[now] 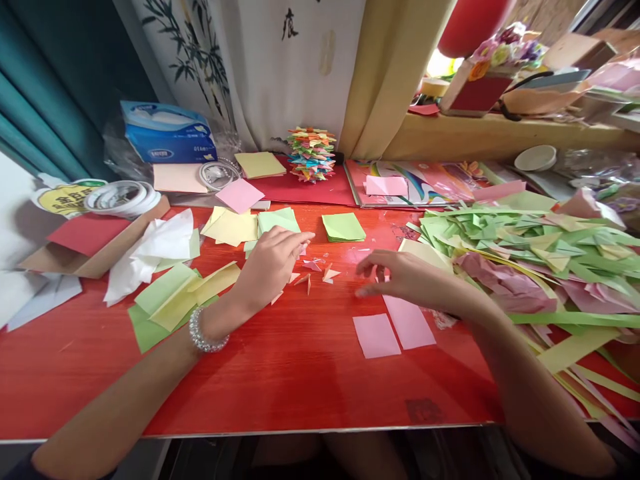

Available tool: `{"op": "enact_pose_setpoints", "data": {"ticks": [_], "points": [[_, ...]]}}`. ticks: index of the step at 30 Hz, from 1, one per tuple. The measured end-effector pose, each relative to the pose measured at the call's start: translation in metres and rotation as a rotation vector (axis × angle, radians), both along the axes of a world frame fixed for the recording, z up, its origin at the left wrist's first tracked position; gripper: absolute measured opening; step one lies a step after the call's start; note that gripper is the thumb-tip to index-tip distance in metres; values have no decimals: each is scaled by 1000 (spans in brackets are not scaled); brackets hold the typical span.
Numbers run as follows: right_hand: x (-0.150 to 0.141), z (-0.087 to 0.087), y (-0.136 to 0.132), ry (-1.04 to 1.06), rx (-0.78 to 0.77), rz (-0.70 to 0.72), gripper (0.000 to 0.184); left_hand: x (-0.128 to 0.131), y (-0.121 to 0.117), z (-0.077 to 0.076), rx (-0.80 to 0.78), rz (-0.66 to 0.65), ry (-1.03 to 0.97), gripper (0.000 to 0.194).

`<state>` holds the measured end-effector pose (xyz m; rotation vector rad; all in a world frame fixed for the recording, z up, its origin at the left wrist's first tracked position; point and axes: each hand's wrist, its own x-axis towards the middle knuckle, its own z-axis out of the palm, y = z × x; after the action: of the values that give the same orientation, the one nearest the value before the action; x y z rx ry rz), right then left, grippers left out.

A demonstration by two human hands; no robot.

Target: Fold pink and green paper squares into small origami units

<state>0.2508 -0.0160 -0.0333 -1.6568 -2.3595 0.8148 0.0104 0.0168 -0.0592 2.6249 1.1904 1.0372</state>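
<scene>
Soft, moderate light spreads over the red table (300,393), whose glossy surface carries a pale sheen and vague darker reflections; the brightest spot is a blown-out patch (440,65) at far right, under a rounded red object (470,28); the teal curtain (45,80) at far left falls into shadow, and the space below the table's near edge is nearly black; wide-angle distortion stretches the forearms (125,393) toward the near corners; the small folded pieces (330,274) look slightly soft.
</scene>
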Motion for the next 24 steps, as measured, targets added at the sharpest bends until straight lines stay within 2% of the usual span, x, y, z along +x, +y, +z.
{"op": "enact_pose_setpoints", "data": {"ticks": [2,3,5,8,10,13,16,19,22,24], "points": [[8,7,-7,-98,-128,120,44,1,-4,8,56,36,-61,22],[9,9,-10,-140,-178,164,44,1,-6,12,87,44,-83,21],[4,7,-16,-195,-172,216,33,1,-9,19,148,55,-97,20],[-11,-3,-19,-147,-133,296,25,1,-8,28,229,50,-32,20],[-19,-8,-18,-103,-96,304,24,2,-4,34,251,37,76,20],[-25,-13,-16,-35,-35,205,22,9,-1,37,188,-25,272,20],[-27,-15,-15,-43,-9,125,24,21,-9,32,46,-143,430,22],[-30,-18,-16,-74,18,132,22,29,-26,20,35,-159,562,25],[-32,-21,-15,-59,45,130,21,29,-40,7,-50,-163,579,30],[-32,-21,-12,-40,36,89,19,26,-43,0,-143,-176,557,40]]}}
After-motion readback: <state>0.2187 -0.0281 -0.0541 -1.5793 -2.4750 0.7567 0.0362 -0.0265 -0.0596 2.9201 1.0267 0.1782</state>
